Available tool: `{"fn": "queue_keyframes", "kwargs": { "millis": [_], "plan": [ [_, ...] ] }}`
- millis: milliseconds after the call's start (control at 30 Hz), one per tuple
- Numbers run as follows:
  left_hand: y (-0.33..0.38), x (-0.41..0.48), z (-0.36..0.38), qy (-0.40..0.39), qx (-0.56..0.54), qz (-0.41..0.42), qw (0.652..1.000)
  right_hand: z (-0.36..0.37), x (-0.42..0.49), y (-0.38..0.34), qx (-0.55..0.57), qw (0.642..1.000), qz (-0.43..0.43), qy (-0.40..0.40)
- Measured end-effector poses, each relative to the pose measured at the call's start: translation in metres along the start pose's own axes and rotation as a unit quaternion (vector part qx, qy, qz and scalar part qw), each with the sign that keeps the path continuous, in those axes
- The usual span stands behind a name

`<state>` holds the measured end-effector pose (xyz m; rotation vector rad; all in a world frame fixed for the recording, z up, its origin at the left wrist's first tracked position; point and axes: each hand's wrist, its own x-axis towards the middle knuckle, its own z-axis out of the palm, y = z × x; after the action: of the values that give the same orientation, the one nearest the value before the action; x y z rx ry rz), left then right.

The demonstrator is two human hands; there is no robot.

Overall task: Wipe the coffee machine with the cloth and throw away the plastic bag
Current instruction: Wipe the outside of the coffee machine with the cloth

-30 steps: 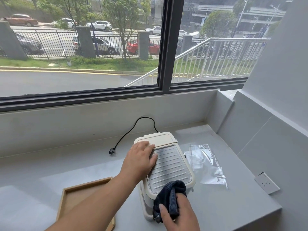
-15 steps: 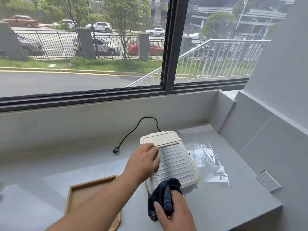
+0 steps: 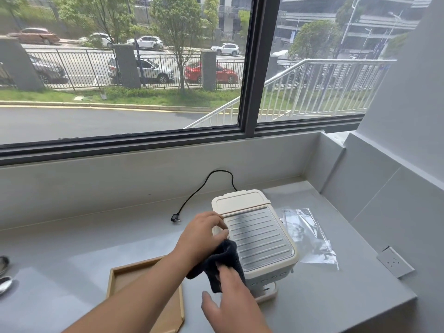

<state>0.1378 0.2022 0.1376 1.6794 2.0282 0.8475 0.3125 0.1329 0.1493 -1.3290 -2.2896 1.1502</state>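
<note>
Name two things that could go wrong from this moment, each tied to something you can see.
1. The left hand rests only at the coffee machine's left edge while the right hand presses the dark cloth on its front corner; a hard wipe might slide it.
2. The clear plastic bag lies loose just right of the machine and could be swept along the counter.

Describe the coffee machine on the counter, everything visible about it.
The coffee machine is a small cream-coloured boxy appliance, plastic by its look, upright on the grey counter. Its top carries a ribbed metallic plate with a plain hinged lid behind. Round buttons line the front; a drip tray juts out below. A black cord trails from behind, unplugged. The left hand touches its left edge; the right hand presses a dark cloth against its front-left corner.
</note>
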Motion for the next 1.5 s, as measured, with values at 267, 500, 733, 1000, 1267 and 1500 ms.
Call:
{"fn": "queue_keyframes", "kwargs": {
  "millis": [267, 500, 733, 1000, 1267, 1500],
  "plan": [
    [-0.018, -0.025, -0.023, -0.129, -0.244, -0.208, 0.938, -0.007, 0.04, -0.024, -0.019, 1.0, -0.005, -0.024],
    [-0.015, -0.019, -0.019, -0.167, -0.391, -0.245, 0.871, -0.01, 0.076, -0.03, -0.113, 0.991, -0.015, -0.068],
    [-0.024, -0.001, 0.003, -0.066, -0.409, -0.305, 0.858, -0.055, 0.088, 0.009, -0.208, 0.922, -0.301, 0.125],
    [-0.026, 0.034, 0.011, 0.034, -0.417, -0.333, 0.845, -0.082, 0.101, 0.065, -0.289, 0.946, -0.148, 0.004],
    [-0.039, 0.061, 0.014, 0.096, -0.472, -0.356, 0.801, -0.08, 0.102, 0.071, -0.287, 0.946, -0.15, -0.006],
    [-0.039, 0.086, 0.029, 0.103, -0.467, -0.36, 0.801, -0.082, 0.102, 0.068, -0.293, 0.944, -0.149, -0.021]
  ]
}}
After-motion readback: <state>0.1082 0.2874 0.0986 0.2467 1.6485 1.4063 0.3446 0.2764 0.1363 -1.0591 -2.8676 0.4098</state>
